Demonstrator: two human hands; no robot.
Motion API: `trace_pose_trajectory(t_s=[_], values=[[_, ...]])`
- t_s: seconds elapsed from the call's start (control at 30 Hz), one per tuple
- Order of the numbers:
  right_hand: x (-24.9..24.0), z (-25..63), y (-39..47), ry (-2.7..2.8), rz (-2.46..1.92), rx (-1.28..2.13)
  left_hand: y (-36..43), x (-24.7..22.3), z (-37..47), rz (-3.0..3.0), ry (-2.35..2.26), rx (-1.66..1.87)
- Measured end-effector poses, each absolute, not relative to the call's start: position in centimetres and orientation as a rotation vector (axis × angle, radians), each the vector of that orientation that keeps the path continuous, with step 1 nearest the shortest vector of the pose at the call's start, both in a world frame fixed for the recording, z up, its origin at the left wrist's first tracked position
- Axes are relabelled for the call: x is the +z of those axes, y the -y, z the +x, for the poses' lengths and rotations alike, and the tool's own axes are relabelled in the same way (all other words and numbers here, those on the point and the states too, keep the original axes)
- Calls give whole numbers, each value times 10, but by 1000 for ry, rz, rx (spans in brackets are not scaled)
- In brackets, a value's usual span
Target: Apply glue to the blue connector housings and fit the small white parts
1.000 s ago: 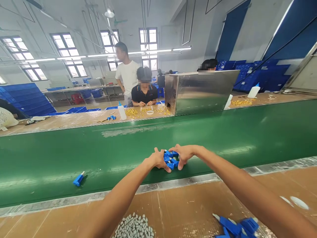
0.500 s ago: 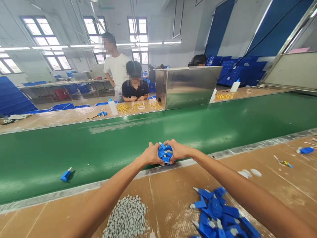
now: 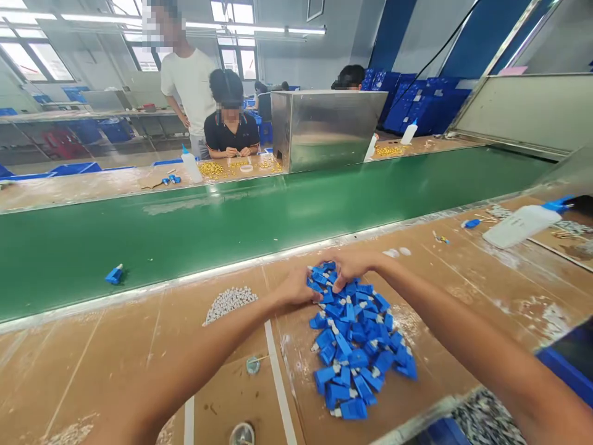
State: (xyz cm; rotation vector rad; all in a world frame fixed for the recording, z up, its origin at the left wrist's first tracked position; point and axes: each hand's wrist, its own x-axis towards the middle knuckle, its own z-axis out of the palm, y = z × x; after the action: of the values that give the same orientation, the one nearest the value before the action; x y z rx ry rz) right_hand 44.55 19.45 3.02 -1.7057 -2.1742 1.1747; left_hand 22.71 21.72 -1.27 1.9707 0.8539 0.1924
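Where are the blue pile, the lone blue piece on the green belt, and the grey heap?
Blue pile [image 3: 357, 357], head view: a piece near its middle.
Lone blue piece [image 3: 113, 275], head view: its blue body.
Grey heap [image 3: 230, 303], head view: its middle.

The room is bounded by pale walls [image 3: 301, 59], in which multi-pane windows [image 3: 248, 62] are set; illumination is provided by overhead tube lights [image 3: 254, 28]; a green belt [image 3: 324, 194] is flanked by a brown near bench [image 3: 55, 364] and a far bench [image 3: 92, 190]; a metal housing [image 3: 331, 130] is positioned at the far bench; blue crates [image 3: 412, 105] are stacked at the rear right.
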Motion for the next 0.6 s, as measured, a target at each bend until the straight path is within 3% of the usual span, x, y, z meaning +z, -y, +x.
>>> trace_pose_trajectory(t_s=[0.3, 0.6], values=[[19, 521, -156, 1878, -1950, 805, -221, -7, 217, 1877, -894, 297], [-21, 509, -134, 1906, -1942, 683, -195, 41, 172, 1808, -990, 508]])
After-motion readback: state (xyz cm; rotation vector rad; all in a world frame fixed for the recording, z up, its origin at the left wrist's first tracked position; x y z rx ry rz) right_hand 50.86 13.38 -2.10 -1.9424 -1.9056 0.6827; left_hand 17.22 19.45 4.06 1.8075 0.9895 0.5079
